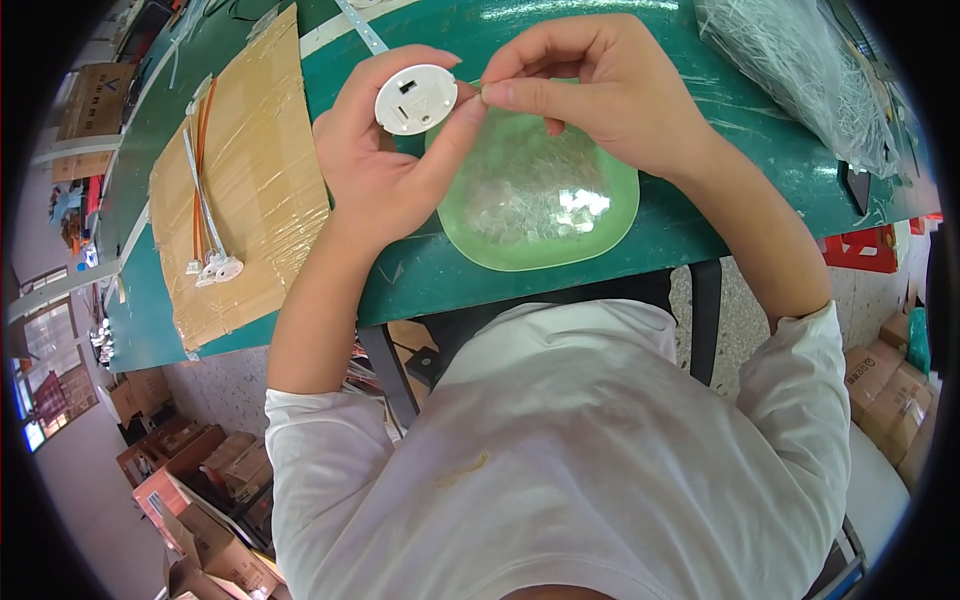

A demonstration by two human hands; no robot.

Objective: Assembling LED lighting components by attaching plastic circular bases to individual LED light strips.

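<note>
White cloth shirt (590, 450) of the person fills the lower middle of the frame, nearest to the camera. Above it, in the upper middle, is one flat, round, white plastic disc with small slots (415, 118). The left hand (380, 190) grips this disc with bent fingers; the right hand (625, 95) has thumb and forefinger pinched together, meeting the left thumb tip just beside the disc. In my judgement, the disc should stay steady, its slotted face visible, while the right fingertips make only small, gentle movements. Below the hands stands a pale green plastic bowl (540, 258) with thin, transparent pieces (530, 195). Further left, orange and whitish wires (203, 150) lie on a brown cardboard sheet (270, 140). What the right fingertips pinch is too small to tell. The disc's back is hidden, and the clear bag (800, 80) at upper right is cut off.
</note>
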